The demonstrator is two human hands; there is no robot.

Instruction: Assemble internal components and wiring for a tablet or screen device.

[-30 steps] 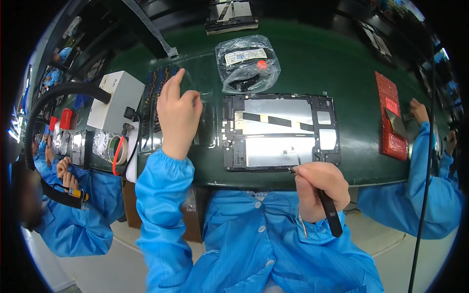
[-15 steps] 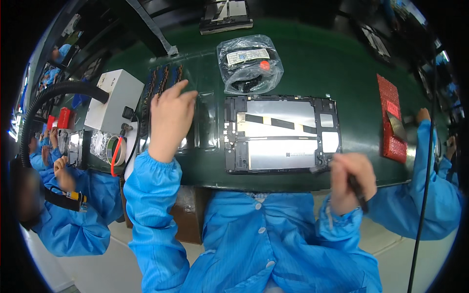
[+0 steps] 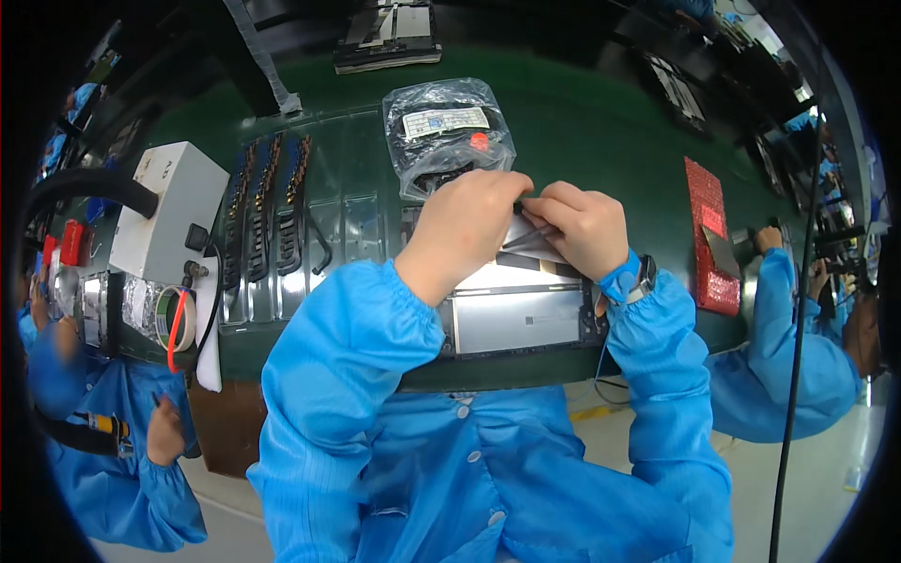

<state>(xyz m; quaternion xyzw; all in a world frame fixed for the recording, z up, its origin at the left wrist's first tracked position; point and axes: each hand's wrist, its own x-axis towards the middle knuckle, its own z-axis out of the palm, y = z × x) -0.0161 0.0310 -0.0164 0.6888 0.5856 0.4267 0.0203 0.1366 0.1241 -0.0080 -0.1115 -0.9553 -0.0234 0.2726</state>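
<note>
An opened tablet lies on the green table before me, its silver battery plates and black frame showing. Above its upper part my left hand is closed, thumb and finger pinched on something too small to make out. Close beside it, my right hand grips slim dark tweezers, whose prongs slant down over the tablet. The two hands' fingertips nearly meet, and they cover the tablet's upper edge. Just beyond them sits a clear plastic bag with dark parts, a white label and an orange dot.
At left, a clear tray holds rows of black flex-like parts. Next to it stand a white box with a black hose and a tape roll. Red bubble wrap lies right; stacked tablets lie far back. Co-workers sit on both sides.
My left hand has left the parts tray and come right, over the tablet. The right hand has risen from the tablet's lower right corner to meet it. The view has shifted somewhat.
</note>
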